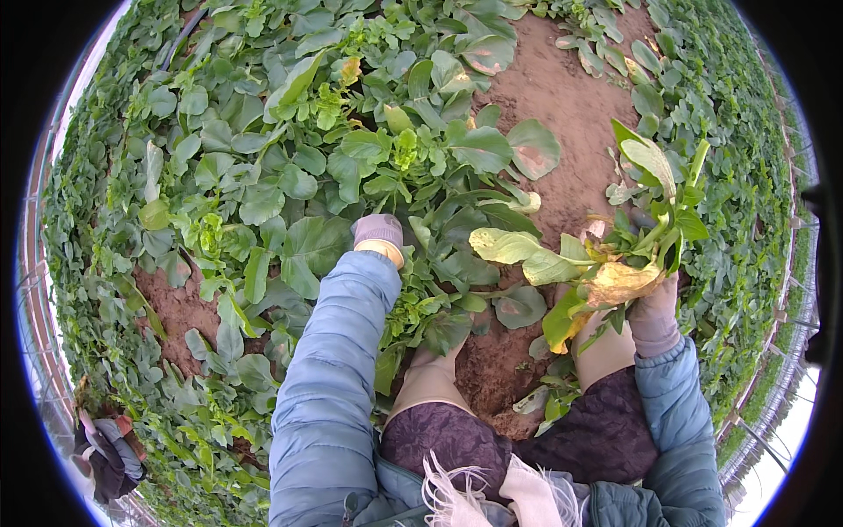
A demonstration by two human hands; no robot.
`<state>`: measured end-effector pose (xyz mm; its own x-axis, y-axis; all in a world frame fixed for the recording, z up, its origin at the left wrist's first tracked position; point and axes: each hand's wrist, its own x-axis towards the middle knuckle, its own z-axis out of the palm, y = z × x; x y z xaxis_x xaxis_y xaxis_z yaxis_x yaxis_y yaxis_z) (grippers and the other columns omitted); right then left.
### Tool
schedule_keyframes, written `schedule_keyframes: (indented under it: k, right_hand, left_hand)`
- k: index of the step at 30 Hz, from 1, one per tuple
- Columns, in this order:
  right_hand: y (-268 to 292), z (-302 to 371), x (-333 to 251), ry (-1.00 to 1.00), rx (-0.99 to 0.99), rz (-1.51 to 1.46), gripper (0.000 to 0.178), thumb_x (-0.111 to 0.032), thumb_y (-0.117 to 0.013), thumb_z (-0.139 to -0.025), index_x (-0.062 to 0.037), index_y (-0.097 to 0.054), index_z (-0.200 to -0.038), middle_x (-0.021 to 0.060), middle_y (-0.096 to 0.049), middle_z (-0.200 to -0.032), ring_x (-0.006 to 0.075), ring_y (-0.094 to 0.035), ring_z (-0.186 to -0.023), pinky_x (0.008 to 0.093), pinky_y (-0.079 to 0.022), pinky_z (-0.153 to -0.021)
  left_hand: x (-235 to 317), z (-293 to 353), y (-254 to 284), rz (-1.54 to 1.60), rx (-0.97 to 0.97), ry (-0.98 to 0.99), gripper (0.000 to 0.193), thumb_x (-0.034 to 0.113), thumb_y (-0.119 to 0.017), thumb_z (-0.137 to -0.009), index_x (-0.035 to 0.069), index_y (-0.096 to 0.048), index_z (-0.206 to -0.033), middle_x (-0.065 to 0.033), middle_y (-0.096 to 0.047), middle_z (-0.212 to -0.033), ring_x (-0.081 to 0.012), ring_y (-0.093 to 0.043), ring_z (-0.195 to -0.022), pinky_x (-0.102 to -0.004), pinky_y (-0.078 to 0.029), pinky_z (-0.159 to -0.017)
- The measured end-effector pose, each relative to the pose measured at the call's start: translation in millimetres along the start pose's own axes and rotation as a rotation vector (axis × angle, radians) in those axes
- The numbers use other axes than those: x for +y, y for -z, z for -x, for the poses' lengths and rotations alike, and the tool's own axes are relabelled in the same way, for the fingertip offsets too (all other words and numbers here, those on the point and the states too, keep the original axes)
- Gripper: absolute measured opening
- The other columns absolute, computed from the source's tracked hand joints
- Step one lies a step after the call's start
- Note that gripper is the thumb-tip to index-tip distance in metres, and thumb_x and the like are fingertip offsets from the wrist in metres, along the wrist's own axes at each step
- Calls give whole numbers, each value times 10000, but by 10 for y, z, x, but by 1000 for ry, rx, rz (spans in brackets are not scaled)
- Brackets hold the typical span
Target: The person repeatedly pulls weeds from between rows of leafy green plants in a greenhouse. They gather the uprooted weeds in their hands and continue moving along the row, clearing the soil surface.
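Note:
My left hand (378,230), in a greyish glove, reaches down into a leafy green plant (404,176) in the row ahead of me. Leaves cover its fingers, so whether they grip anything is hidden. On the right, my gloved right hand (655,309) is closed around a bunch of leafy stems (654,241). That bunch mixes green leaves with pale, yellow and browned ones, and it sticks up and out to the left above the hand. One yellow leaf (562,321) droops at its lower side.
Bare reddish soil (562,97) runs as a path between the rows, with more soil (180,321) showing at left. Dense green plants (729,263) grow on both sides. My legs straddle the ground at the bottom. Another person (110,452) is at the far lower left.

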<state>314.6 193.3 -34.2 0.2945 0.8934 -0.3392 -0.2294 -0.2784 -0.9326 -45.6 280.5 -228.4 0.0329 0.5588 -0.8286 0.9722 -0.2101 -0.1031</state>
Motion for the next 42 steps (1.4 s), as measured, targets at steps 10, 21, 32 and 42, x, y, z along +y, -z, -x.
schedule_keyframes:
  k: [10, 21, 32, 42]
  right_hand:
    - [-102, 9, -34, 61, -149, -86, 457, -77, -559, -948, -16, -430, -1382, 134, -557, -1297, 286, -608, -1123, 433, -544, -940]
    - [-123, -7, -37, 65, -102, -95, 471, -63, -563, -943, -13, -419, -1388, 138, -551, -1301, 299, -609, -1119, 450, -549, -937]
    - [31, 39, -24, 39, -160, -5, 501, -81, -620, -922, 3, -432, -1380, 129, -563, -1302, 255, -607, -1126, 403, -539, -933]
    - [-63, -57, -7, 36, -134, -179, 471, -83, -605, -930, -17, -444, -1368, 136, -566, -1284, 266, -612, -1106, 431, -548, -936]
  left_hand:
    - [-185, 189, 150, -99, 23, -170, 240, 253, -591, -896, 148, -738, -1054, -64, -711, -1108, -251, -686, -1015, -399, -546, -755]
    - [-125, -1, -141, -44, 24, -28, 243, 277, -577, -920, 188, -733, -1084, -15, -727, -1069, -229, -701, -964, -420, -533, -698]
    - [-414, 314, 176, 21, 90, 41, 243, 245, -582, -885, 153, -736, -1049, -89, -707, -1103, -264, -683, -1024, -372, -548, -839]
    - [-486, 530, 535, -201, -58, -38, 280, 261, -560, -887, 165, -717, -1098, -84, -694, -1135, -264, -670, -1045, -373, -544, -838]
